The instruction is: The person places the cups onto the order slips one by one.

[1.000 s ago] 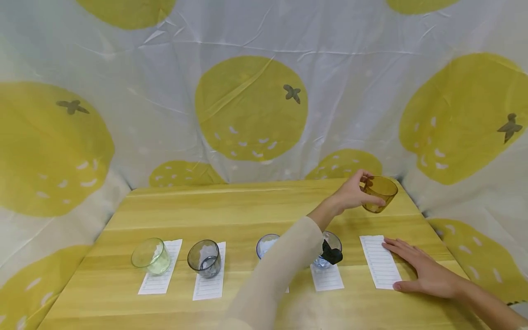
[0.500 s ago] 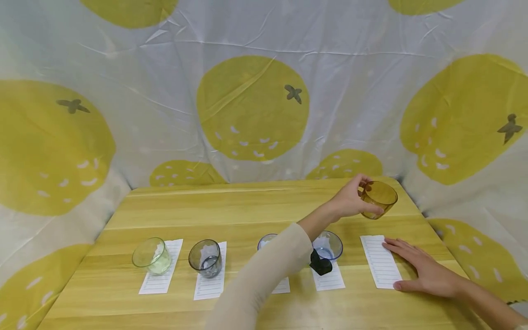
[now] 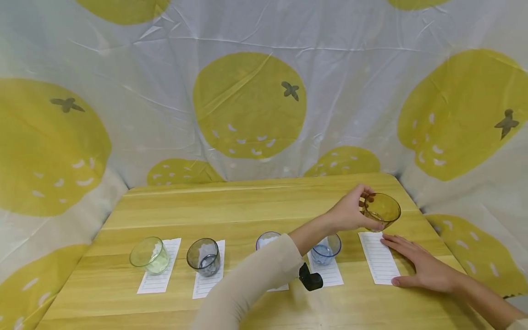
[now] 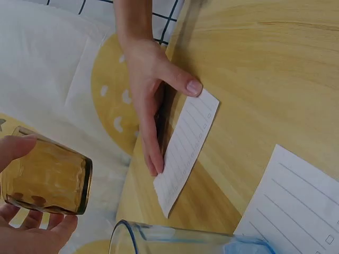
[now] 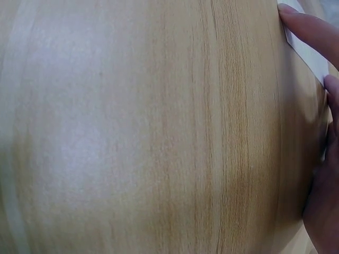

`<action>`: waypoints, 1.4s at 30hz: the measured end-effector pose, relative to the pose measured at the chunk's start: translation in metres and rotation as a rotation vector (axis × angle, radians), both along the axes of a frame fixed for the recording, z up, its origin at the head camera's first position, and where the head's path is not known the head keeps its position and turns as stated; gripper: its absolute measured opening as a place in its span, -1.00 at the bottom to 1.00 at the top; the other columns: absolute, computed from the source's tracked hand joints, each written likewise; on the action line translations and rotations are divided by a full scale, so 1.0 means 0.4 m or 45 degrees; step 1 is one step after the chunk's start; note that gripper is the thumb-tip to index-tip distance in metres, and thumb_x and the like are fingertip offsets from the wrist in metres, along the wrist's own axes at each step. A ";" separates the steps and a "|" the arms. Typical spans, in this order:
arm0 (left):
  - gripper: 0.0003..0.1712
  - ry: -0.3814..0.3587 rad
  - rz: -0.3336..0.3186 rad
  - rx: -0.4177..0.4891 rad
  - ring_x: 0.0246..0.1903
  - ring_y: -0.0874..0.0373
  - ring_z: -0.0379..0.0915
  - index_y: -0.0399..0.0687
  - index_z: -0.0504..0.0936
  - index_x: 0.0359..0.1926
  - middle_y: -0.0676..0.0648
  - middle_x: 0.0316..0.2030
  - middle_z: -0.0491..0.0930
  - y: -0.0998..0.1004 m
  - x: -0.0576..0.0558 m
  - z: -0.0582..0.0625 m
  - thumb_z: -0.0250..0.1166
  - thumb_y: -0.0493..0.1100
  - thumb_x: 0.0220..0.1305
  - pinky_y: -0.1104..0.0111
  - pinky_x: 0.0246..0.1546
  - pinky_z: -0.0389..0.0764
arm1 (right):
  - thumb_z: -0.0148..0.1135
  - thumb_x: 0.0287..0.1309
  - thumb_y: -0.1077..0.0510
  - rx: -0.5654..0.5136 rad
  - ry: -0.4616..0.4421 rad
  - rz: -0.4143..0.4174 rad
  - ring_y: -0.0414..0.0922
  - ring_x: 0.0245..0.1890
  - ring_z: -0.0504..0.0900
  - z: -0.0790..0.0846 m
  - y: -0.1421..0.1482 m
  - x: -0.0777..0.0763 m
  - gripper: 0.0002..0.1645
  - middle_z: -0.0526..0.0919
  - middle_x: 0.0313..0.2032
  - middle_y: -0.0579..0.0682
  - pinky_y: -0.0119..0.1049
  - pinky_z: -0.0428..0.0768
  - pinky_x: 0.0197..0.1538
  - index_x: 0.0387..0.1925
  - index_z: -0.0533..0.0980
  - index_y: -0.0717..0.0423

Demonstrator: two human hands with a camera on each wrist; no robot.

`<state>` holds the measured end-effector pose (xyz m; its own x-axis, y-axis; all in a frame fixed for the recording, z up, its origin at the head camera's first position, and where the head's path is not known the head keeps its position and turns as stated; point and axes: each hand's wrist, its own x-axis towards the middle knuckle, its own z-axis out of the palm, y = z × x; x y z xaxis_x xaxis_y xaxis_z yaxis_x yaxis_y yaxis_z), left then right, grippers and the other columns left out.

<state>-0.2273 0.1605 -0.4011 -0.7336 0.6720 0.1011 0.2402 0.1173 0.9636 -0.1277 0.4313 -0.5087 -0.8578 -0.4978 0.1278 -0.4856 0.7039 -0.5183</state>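
An amber glass tumbler point(image 3: 387, 219) is held by my left hand point(image 3: 350, 211), thumb in front and fingers behind, just above the table by the far end of a lined paper slip point(image 3: 378, 263). In the left wrist view, the same tumbler point(image 4: 50, 172) appears at the left with my fingers wrapped around it. My right hand point(image 3: 431, 271) rests beside that slip, with its thumb and fingertips touching the right edge. The right wrist view catches only part of this right hand point(image 5: 326, 174) and a corner of the slip point(image 5: 312, 53).
Left along the wooden table point(image 3: 247, 201) stand a green glass point(image 3: 151, 259), a grey glass point(image 3: 204, 261), a blue-rimmed glass point(image 3: 267, 238) partly hidden by my left sleeve, and a pale blue glass point(image 3: 325, 253), each on a lined slip. Behind hangs a fruit-patterned cloth point(image 3: 156, 101).
My left hand has lowered the amber tumbler and drawn it nearer to the slip at the right. My right hand stays in the same place on the slip's edge.
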 end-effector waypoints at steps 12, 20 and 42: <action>-0.17 0.022 0.162 -0.187 -0.03 0.31 0.43 -0.07 0.41 0.23 0.13 0.01 0.47 0.025 0.104 -0.027 0.67 -0.32 -0.02 0.52 -0.01 0.49 | 0.59 0.03 -0.14 -0.009 -0.029 0.001 -0.07 0.46 0.10 0.007 0.003 -0.005 0.07 0.29 0.47 0.14 -0.47 -0.23 0.38 0.51 0.32 0.05; -0.13 0.034 0.325 -0.314 -0.04 0.36 0.42 0.02 0.46 0.24 0.18 0.02 0.48 0.050 0.159 -0.070 0.72 -0.27 -0.08 0.50 -0.01 0.49 | 0.60 0.05 -0.01 -0.114 -0.168 0.055 -0.28 0.45 0.03 0.021 0.008 -0.024 0.11 0.24 0.50 0.14 0.00 0.11 0.40 0.56 0.25 0.05; -0.16 -0.110 0.610 -0.194 -0.08 0.41 0.39 0.18 0.50 0.15 0.27 -0.04 0.45 0.117 0.196 -0.164 0.75 -0.26 -0.15 0.49 0.02 0.48 | 0.59 0.07 0.00 -0.163 -0.260 0.049 -0.63 0.40 -0.20 0.017 0.016 -0.021 0.11 0.05 0.55 0.18 0.28 -0.01 0.38 0.58 0.23 0.01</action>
<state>-0.1490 0.2074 -0.4669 -0.9643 0.2608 -0.0469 0.0450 0.3358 0.9409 -0.1360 0.4377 -0.5017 -0.8532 -0.5212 0.0180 -0.3868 0.6093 -0.6922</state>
